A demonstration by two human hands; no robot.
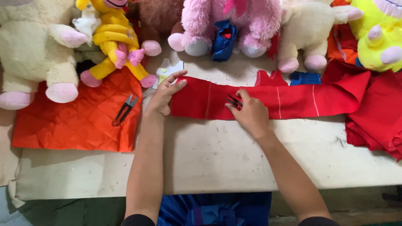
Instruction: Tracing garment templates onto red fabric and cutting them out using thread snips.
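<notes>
On red strip (268, 100): left hand (164, 94) flat, right hand (250, 113) gripping snips (235, 101).

Plush toys (234, 25): heads cut off by top edge.
Snips (234, 101): mostly hidden inside right hand (250, 115).
Red cloth pile (377, 121): cropped at right edge.

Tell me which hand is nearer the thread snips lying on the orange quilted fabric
Left. The left hand presses the red fabric strip's end, just right of the snips. The right hand is farther right on the strip, holding another small cutter.
</notes>
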